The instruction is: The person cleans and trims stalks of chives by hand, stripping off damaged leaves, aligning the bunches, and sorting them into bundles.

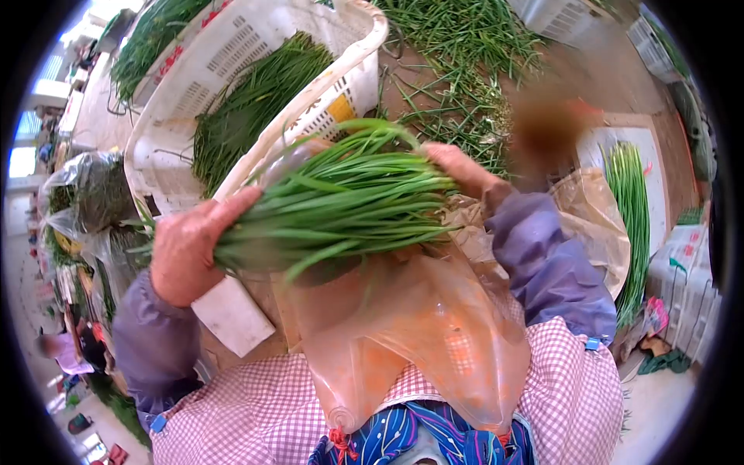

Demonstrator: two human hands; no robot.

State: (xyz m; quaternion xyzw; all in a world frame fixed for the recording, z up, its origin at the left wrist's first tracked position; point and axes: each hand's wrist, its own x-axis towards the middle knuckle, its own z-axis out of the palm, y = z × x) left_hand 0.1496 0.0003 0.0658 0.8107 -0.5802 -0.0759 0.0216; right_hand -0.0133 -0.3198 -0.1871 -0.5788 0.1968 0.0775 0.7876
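A thick bunch of long green stalks (349,198) is stretched sideways in front of my body, between my two hands. My left hand (188,246) is wrapped round its left end, with the thumb on top. At the other end, my right hand (465,172) grips the bunch; the fingers beneath are partly hidden. Below the bunch, an orange-tinted plastic apron (418,333) covers my lap over a checked cloth (256,403). Just behind the bunch stands a white plastic basket (167,143) with more green stalks (260,101) inside.
Loose stalks (457,46) lie scattered at the top. On the right, a bundle (629,209) rests on a white board (660,194) beside brown paper (593,221). A white block (234,316) is below my left hand. Plastic bags (85,194) stand at left; a distant person (70,353) is beyond.
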